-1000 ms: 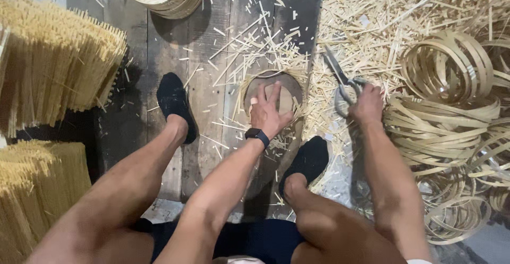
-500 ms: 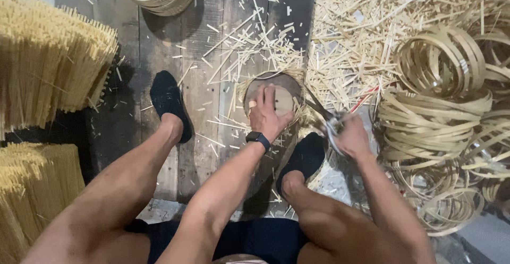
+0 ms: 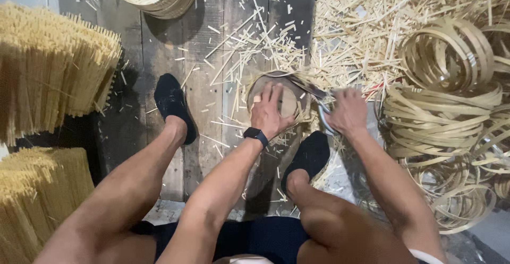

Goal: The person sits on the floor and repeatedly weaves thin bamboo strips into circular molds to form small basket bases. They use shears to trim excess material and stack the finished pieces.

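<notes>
right hand (image 3: 348, 112) brought shears (image 3: 313, 95) onto round mat (image 3: 276, 96).

- The right hand (image 3: 348, 112) has moved in from the bamboo rings (image 3: 446, 57) — it now sits close beside the round disc (image 3: 287, 102).
- The blade (image 3: 305, 86) now lies across the disc's edge.

I have one view only: the head camera looks almost straight down from above my knees, close over the left hand (image 3: 270, 111) and right hand (image 3: 348, 112), with the plank floor (image 3: 212, 51) filling the frame.
</notes>
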